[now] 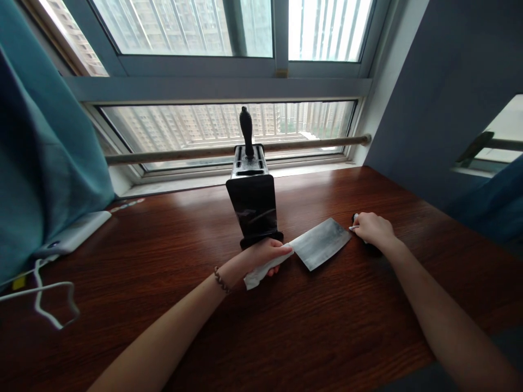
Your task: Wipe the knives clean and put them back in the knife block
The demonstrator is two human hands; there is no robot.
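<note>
My left hand (261, 257) is closed around the handle of a cleaver (322, 245), over a white tissue-like wrap (259, 273). The broad grey blade points right, above the tabletop. To the right of its tip, my right hand (373, 230) is closed with fingers bent down at the table. A small dark and white bit shows at its fingertips and something black beneath the palm; what it is, I cannot make out. Just beyond my left hand stands a black knife block (254, 204) with slots on top. One dark-handled knife (245, 130) stands upright in it.
The brown wooden table (204, 332) reaches to the windowsill. A white power strip (75, 234) with a white cable (38, 299) lies at the left, beside a blue curtain (49, 120). A rail (183, 156) runs across the window behind the block. A grey wall (429, 109) bounds the right side.
</note>
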